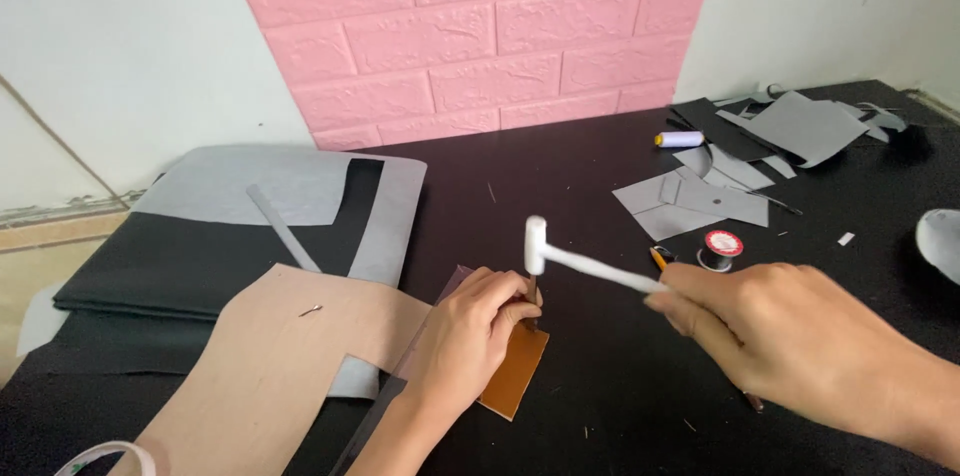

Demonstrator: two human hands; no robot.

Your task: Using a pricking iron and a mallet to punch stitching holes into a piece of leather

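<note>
Head view, looking down on a black work surface (600, 376) set against a white wall with a pink brick-pattern panel (470, 26). The left hand (470, 336) rests on a small tan leather piece (515, 371), its fingers pinched narrowly around a slim metal punch (532, 294) held upright on the leather. The right hand (790, 341) is closed around the handle of a white mallet (570, 258), whose head hangs just above the top of the punch; the mallet is blurred. The leather lies flat near the front middle of the table, partly over a darker purplish piece (452, 286). By its look the leather is thin, light and pliable but firm enough to lie flat, so it is best pinned down close beside the punch rather than lifted by an edge; the punch is thin and smooth and probably needs a firm grip low on its shaft. The mallet seems light and rigid and is held at the far end of its handle. To the left lie a large tan paper pattern (270, 366), grey felt sheets (290, 186) and folded black fabric (170, 276). Farther right are grey cut pieces (700, 201), a red-topped thread spool (722, 246) and a white thread cone (680, 140).
</note>
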